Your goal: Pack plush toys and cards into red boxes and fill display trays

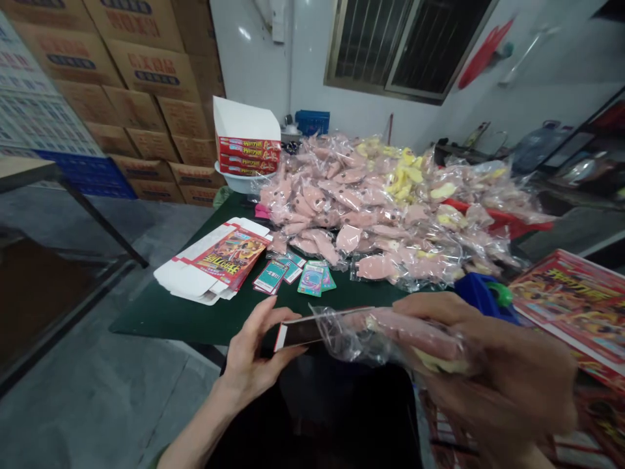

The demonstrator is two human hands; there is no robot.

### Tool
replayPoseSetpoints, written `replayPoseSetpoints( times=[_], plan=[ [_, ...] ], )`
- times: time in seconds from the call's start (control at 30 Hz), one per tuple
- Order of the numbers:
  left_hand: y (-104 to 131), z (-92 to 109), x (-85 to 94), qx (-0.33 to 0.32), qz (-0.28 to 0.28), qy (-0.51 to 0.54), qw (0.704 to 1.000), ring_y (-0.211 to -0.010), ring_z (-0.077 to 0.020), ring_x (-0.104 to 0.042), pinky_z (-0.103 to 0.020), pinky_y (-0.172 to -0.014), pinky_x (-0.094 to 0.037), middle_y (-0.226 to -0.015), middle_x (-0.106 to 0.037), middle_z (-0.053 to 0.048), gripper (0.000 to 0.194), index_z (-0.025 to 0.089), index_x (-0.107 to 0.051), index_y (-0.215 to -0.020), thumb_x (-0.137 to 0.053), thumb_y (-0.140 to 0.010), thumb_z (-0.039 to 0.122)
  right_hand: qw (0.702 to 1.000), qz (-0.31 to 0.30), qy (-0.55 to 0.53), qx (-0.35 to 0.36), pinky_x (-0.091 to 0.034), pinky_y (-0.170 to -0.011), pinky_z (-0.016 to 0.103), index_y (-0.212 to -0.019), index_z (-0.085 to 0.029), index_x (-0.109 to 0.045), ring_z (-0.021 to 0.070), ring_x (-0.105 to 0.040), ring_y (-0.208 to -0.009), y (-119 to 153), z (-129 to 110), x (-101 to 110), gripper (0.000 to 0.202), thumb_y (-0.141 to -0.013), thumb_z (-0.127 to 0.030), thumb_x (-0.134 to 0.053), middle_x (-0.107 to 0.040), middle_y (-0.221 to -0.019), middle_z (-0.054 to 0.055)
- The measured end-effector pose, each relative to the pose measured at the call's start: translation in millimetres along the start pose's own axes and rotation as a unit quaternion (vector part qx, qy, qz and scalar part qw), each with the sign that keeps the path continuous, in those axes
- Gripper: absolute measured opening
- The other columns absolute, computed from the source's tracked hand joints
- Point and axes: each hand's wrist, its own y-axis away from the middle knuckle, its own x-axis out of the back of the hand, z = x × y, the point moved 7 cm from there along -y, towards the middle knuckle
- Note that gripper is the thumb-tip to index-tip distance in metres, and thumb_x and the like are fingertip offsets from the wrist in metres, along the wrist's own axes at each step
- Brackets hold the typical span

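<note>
Near the table's front edge, my left hand (254, 355) grips the left end of a thin box (297, 332) between thumb and fingers. My right hand (502, 365) is wrapped round a clear plastic bag (415, 332) holding a pink toy with a pale yellow part. The bag's left end lies against the box's right end; whether it is inside cannot be made out. Beyond my hands, teal cards (271, 276) and purple-green cards (315, 278) rest on the dark green table (146, 316). A flattened red and white carton (219, 257) is left of them.
A large heap of bagged pink toys (342, 195) covers the table's back. Stacked red boxes (249, 156) sit in a white basin (239, 181) at the back left. On the right are a blue tape dispenser (481, 296) and printed red cartons (581, 299). Brown cartons (161, 71) line the wall.
</note>
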Motion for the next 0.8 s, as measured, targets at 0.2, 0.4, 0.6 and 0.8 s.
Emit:
replayPoseSetpoints(
  times=[0.2,0.4,0.6,0.8],
  plan=[
    [-1,12,-5.8,-0.122,-0.058,-0.105,0.985,-0.093,-0.0174,-0.064,-0.028,-0.075,-0.055,-0.110,-0.062,-0.007,0.045,0.028,-0.048,-0.122,-0.061,-0.081,0.012,0.997,0.043,0.031,0.047,-0.052,-0.061,0.028,-0.075,-0.022,-0.058,0.0160,-0.063,-0.074,-7,-7,0,0.017,-0.071,-0.007,-0.065,-0.068,-0.087,0.002],
    [-17,20,-7.3,-0.127,-0.152,-0.137,0.971,-0.100,-0.0185,-0.061,-0.028,-0.081,-0.054,-0.113,-0.060,-0.011,0.054,0.018,-0.039,-0.131,-0.061,-0.082,0.014,0.994,0.030,0.029,0.101,-0.052,-0.065,0.028,-0.073,-0.021,-0.055,0.0160,-0.064,-0.076,-10,-17,-6,0.018,-0.071,-0.005,-0.061,-0.069,-0.086,0.002],
    [-17,21,-5.1,-0.115,-0.154,-0.131,0.972,-0.090,-0.0183,-0.064,-0.028,-0.076,-0.055,-0.105,-0.064,-0.009,0.063,0.017,-0.033,-0.136,-0.063,-0.081,0.022,0.980,-0.010,0.047,0.194,-0.054,-0.072,0.031,-0.071,-0.023,-0.050,0.0183,-0.064,-0.089,0,-31,-6,0.018,-0.072,-0.007,-0.057,-0.067,-0.099,0.002],
    [-10,21,2.6,-0.108,-0.132,-0.094,0.981,-0.077,-0.0157,-0.066,-0.024,-0.066,-0.055,-0.090,-0.066,-0.004,0.037,0.022,-0.048,-0.114,-0.063,-0.081,0.023,0.981,0.168,0.095,-0.013,-0.053,-0.058,0.029,-0.077,-0.021,-0.056,0.0184,-0.064,-0.069,16,11,24,0.015,-0.069,-0.020,-0.069,-0.067,-0.085,0.004]
  ],
)
